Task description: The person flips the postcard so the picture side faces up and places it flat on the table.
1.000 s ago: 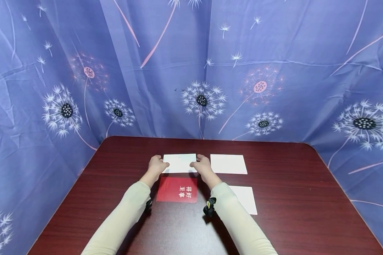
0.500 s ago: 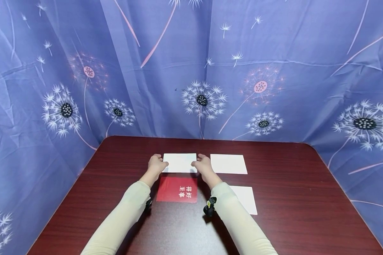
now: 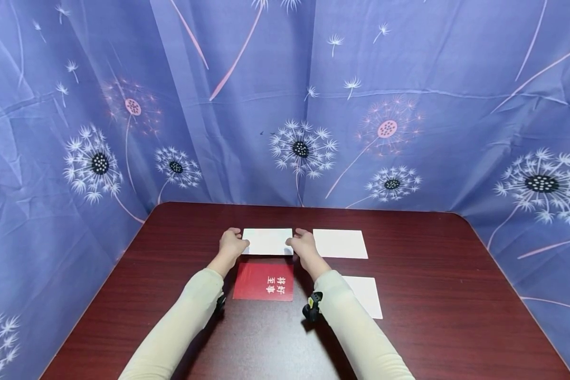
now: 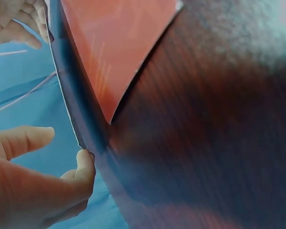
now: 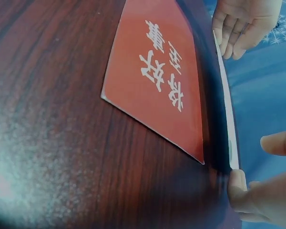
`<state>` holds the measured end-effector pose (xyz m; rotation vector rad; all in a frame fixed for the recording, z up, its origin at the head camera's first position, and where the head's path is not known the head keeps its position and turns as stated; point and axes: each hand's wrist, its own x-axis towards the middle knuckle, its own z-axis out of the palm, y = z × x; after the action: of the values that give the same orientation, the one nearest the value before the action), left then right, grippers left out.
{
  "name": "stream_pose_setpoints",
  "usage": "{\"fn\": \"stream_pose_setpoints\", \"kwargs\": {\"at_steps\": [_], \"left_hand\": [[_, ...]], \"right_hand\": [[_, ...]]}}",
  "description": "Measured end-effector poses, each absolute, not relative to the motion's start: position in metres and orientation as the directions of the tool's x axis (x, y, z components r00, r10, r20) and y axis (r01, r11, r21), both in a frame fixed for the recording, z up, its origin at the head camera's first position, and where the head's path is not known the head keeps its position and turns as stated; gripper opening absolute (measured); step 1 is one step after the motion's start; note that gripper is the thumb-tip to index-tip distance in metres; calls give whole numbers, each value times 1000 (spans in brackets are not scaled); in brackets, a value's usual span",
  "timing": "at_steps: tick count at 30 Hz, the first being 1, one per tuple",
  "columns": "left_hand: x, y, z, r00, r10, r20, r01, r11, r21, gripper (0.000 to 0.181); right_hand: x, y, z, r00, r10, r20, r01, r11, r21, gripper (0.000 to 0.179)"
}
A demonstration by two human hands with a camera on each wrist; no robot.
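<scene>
In the head view, both hands are at the short ends of a white card near the back of the table. My left hand pinches its left end and my right hand pinches its right end, thumbs near the front corners. From the left wrist, the card appears nearly edge-on, and a fingertip meets its corner; another finger stretches out free. The right wrist view has the card's pale edge running between the two hands. A red card with white Chinese characters lies just in front.
Two more white cards lie to the right: one at the back, one nearer, partly covered by the right sleeve. They rest on a dark red-brown wooden table. A blue dandelion-print curtain hangs behind it.
The white card's front edge has shifted slightly upward in the head view, and the shadow along it is darker. Both hands keep nearly the same place; the other cards stay still.
</scene>
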<state>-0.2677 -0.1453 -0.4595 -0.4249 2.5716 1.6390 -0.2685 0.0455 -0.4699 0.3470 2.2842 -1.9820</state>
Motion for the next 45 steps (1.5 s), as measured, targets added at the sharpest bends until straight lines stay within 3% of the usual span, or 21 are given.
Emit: {"fn": "stream_pose_setpoints", "kwargs": {"at_steps": [22, 34, 45], "left_hand": [[-265, -144, -457, -961, -210, -182, -255, 405, 878, 54], [-267, -143, -460, -967, -202, -154, -228, 421, 878, 45], [-269, -142, -453, -960, -228, -160, -231, 333, 914, 34]], "right_hand": [[-269, 49, -472, -970, 86, -227, 234, 84, -969, 58], [-268, 49, -470, -968, 64, -243, 246, 52, -968, 55], [-267, 50, -463, -973, 49, -226, 226, -9, -974, 50]]}}
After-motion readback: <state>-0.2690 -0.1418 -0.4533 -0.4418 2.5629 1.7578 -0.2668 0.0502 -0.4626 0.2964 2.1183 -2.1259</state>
